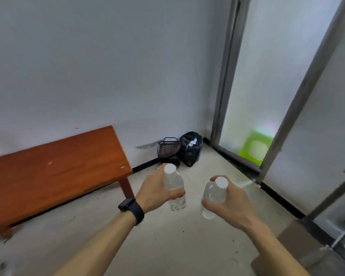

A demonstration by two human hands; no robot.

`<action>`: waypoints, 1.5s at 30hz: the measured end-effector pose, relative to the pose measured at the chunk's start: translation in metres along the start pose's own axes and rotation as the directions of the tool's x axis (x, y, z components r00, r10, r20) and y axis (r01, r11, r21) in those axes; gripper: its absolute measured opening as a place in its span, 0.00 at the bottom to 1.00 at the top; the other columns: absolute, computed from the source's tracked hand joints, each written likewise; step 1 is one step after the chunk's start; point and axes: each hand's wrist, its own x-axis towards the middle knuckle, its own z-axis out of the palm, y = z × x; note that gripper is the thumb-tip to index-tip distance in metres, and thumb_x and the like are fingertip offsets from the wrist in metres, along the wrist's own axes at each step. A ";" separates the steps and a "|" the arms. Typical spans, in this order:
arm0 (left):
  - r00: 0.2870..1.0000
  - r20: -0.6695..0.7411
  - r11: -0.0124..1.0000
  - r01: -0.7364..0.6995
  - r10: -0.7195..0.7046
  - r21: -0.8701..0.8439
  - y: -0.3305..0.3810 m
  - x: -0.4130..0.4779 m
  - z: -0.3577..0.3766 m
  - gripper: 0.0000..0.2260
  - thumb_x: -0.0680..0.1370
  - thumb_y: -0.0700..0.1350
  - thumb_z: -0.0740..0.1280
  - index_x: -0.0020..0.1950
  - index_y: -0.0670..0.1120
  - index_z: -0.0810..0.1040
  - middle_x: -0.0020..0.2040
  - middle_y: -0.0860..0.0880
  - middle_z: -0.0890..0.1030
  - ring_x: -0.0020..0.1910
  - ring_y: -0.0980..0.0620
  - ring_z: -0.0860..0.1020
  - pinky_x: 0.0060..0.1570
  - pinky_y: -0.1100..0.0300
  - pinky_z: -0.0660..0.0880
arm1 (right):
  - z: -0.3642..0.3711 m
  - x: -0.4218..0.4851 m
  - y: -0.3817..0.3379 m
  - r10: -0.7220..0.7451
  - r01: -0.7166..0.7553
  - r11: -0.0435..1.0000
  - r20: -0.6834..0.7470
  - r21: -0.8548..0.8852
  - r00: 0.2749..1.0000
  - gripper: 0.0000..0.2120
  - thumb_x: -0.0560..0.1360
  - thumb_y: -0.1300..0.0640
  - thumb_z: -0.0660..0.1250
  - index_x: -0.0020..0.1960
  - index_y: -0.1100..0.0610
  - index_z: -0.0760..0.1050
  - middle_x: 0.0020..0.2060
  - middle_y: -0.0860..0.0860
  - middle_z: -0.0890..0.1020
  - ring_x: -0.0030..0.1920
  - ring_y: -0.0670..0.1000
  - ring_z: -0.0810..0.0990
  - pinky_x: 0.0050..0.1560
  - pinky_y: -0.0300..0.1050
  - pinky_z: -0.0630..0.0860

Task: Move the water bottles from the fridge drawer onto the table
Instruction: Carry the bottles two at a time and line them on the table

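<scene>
Left grip (157, 193) curled round a clear water bottle (174, 188), white cap up. Right grip (227, 202) curled round a second bottle (213, 194). Both held over the floor (167, 246), right of the brown wooden surface (54, 172). Black watch (130, 208) on left wrist.

One view only: a wide-angle camera is worn on the head and aimed forward and down toward the far room corner, where the white wall (88, 66) is met by the frosted glass door (267, 76). Both forearms are caught entering from the near edge, with the left hand (157, 190) on the left bottle (172, 181) and the right hand (229, 204) on the right bottle (212, 193) framed close at lower centre. The wooden table (54, 172) is seen at left mid-distance, cut off by the left frame edge, and verticals at right are rendered leaning.
</scene>
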 end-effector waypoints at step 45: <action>0.637 -0.448 0.755 0.639 -0.628 -0.149 -0.645 -0.174 -0.628 0.29 0.67 0.56 0.80 0.63 0.58 0.71 0.54 0.60 0.80 0.53 0.58 0.80 0.53 0.56 0.80 | 0.778 0.201 -0.593 -0.369 0.305 0.924 0.749 0.231 0.551 0.26 0.63 0.39 0.78 0.55 0.42 0.71 0.47 0.42 0.81 0.48 0.45 0.83 0.47 0.47 0.84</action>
